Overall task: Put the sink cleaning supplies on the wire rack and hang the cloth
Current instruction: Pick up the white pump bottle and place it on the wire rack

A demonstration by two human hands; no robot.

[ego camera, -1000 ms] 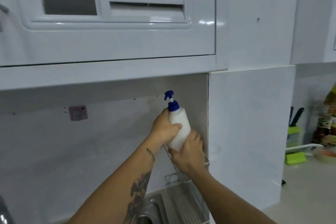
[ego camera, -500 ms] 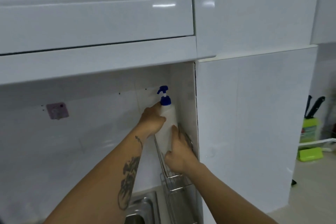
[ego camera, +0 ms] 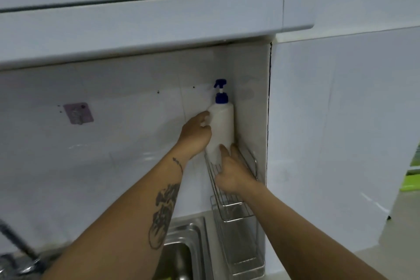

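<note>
Both hands wrap the white pump bottle (ego camera: 221, 127), left hand (ego camera: 196, 135) high, right hand (ego camera: 229, 171) low, seating it upright in the wire rack (ego camera: 247, 161) (corner end); next, release and fetch the cloth.

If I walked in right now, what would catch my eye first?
A white bottle with a blue pump top, upright in the corner, gripped by the left hand and right hand at the upper wire rack. Further left, a pinkish adhesive hook sits alone on the white tiled wall.

White blue-pump bottle (ego camera: 221, 129) upright, seemingly seated in wire rack (ego camera: 236, 191).
</note>
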